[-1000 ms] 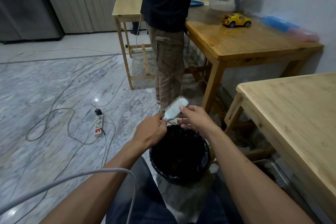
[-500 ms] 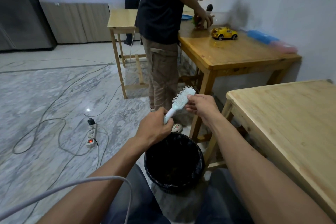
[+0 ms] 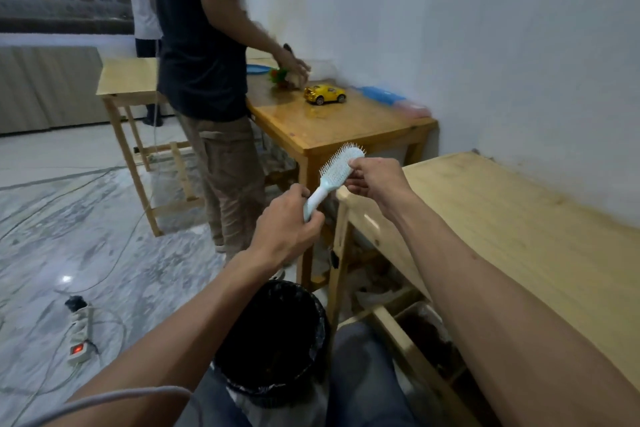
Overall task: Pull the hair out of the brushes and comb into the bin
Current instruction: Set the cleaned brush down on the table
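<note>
— Pale blue plastic brush (image 3: 335, 174), centre of the frame, tilted with its head up and to the right, bristles facing upper left. Whose grip is where?

— Left hand (image 3: 284, 226) is wrapped round the handle, fingers (image 3: 313, 224) curled closed on it. Right hand (image 3: 372, 178) is at the head of the brush, its fingertips pinched against the bristle pad on the right edge. Whether any hair sits between those fingertips I cannot tell; too small and soft-focused.

— Bin?

— Black-lined bin (image 3: 277, 340), lower centre, on the floor between the wearer's knees. It sits well below the brush, slightly to the left of it. Interior is dark; contents not readable.

— Surroundings?

— Light wooden bench (image 3: 519, 236) along the right side, bare top, against a white wall. The brush is held just off its near left corner. A darker, glossier bench (image 3: 329, 125) sits beyond it, upper centre, with a yellow toy car (image 3: 325, 94) and a blue flat item (image 3: 379, 94) near the wall. Another person (image 3: 204, 80) in a dark shirt and tan trousers stands at that bench, hand blurred over something green. Marble floor (image 3: 86, 236) at left, with cables and a power strip (image 3: 79, 340), red switch lit, lower left.
</note>
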A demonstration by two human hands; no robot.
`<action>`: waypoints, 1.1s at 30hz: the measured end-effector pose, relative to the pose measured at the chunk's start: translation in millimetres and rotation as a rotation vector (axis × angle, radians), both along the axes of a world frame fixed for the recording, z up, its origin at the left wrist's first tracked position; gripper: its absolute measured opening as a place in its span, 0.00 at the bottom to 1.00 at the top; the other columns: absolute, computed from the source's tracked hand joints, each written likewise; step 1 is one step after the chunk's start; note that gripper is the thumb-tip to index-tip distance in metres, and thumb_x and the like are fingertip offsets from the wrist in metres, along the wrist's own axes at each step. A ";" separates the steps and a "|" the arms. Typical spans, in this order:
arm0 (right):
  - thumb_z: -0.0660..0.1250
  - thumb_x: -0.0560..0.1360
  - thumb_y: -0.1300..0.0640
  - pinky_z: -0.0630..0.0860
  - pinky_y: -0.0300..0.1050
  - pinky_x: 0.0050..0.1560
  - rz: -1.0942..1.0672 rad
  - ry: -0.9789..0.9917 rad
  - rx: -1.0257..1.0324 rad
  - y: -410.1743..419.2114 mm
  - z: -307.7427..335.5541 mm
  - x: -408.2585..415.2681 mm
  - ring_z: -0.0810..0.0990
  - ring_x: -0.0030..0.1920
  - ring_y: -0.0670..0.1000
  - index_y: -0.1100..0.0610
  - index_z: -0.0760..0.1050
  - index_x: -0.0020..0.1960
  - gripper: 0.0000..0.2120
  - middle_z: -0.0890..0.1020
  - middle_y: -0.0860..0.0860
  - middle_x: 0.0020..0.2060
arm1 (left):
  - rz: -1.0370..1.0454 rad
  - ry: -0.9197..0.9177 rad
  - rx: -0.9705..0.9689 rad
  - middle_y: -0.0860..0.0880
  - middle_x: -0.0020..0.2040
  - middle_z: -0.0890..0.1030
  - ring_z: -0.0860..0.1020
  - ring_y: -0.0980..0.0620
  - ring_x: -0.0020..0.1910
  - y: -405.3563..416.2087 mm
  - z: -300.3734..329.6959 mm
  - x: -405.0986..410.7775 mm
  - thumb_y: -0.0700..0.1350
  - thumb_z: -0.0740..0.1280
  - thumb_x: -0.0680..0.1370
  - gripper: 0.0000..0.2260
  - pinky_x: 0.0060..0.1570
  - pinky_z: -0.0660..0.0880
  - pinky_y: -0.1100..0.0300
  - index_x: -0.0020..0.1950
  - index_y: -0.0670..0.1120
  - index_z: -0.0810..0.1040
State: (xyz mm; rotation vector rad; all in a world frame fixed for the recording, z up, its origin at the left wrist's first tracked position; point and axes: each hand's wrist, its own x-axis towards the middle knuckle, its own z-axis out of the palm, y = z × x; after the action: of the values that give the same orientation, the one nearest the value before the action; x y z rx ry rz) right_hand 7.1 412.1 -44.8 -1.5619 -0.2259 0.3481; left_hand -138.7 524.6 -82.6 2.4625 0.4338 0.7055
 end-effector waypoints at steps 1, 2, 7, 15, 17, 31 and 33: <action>0.68 0.78 0.63 0.80 0.39 0.31 -0.036 0.000 0.013 -12.8 4.3 3.5 0.80 0.28 0.50 0.63 0.79 0.41 0.07 0.81 0.58 0.34 | -0.026 -0.006 -0.016 0.48 0.47 0.81 0.79 0.47 0.42 -8.8 4.2 6.7 0.48 0.67 0.76 0.11 0.42 0.79 0.46 0.55 0.46 0.76; 0.67 0.78 0.64 0.80 0.39 0.30 -0.070 -0.003 0.024 -26.3 8.3 6.4 0.79 0.28 0.50 0.64 0.78 0.41 0.08 0.81 0.57 0.33 | -0.052 -0.004 -0.033 0.47 0.47 0.81 0.79 0.48 0.42 -18.2 8.3 13.5 0.48 0.68 0.76 0.10 0.43 0.79 0.46 0.55 0.45 0.77; 0.67 0.76 0.65 0.80 0.40 0.31 -0.241 -0.029 0.007 -106.4 21.6 19.8 0.79 0.30 0.53 0.64 0.78 0.41 0.06 0.81 0.58 0.35 | -0.156 -0.001 -0.026 0.47 0.49 0.79 0.77 0.48 0.43 -76.8 17.2 51.4 0.48 0.69 0.76 0.11 0.45 0.79 0.48 0.55 0.43 0.80; 0.68 0.77 0.64 0.82 0.41 0.33 -0.517 0.005 -0.031 -245.2 21.4 33.4 0.81 0.32 0.54 0.65 0.78 0.44 0.05 0.79 0.59 0.43 | -0.394 -0.009 0.030 0.48 0.47 0.74 0.73 0.49 0.42 -188.7 18.8 100.6 0.47 0.69 0.78 0.12 0.40 0.67 0.56 0.59 0.42 0.83; 0.69 0.77 0.63 0.83 0.43 0.35 -0.572 0.011 -0.051 -274.0 17.3 37.4 0.82 0.32 0.54 0.66 0.78 0.45 0.05 0.80 0.59 0.43 | -0.458 0.013 0.054 0.46 0.47 0.76 0.75 0.47 0.42 -213.7 18.5 110.3 0.46 0.70 0.78 0.12 0.39 0.71 0.52 0.56 0.40 0.84; 0.69 0.77 0.64 0.86 0.53 0.47 -0.723 0.106 -0.163 -385.4 -21.8 91.5 0.82 0.35 0.55 0.66 0.80 0.47 0.04 0.83 0.61 0.39 | -0.617 0.100 0.144 0.42 0.45 0.79 0.75 0.44 0.44 -317.9 6.8 172.2 0.44 0.66 0.78 0.11 0.39 0.70 0.54 0.55 0.41 0.85; 0.69 0.76 0.64 0.85 0.53 0.46 -0.731 0.114 -0.210 -392.1 -21.0 101.8 0.82 0.33 0.55 0.67 0.81 0.50 0.06 0.84 0.62 0.38 | -0.622 0.109 0.132 0.42 0.46 0.78 0.75 0.44 0.44 -325.8 5.9 182.0 0.44 0.66 0.78 0.12 0.39 0.70 0.54 0.55 0.40 0.85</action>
State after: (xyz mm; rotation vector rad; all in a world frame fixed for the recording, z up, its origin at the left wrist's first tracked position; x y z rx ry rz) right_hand 108.9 20.0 -65.8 -1.7083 0.4805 -0.1214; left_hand 43.3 198.8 -76.7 2.5547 -0.3488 0.3445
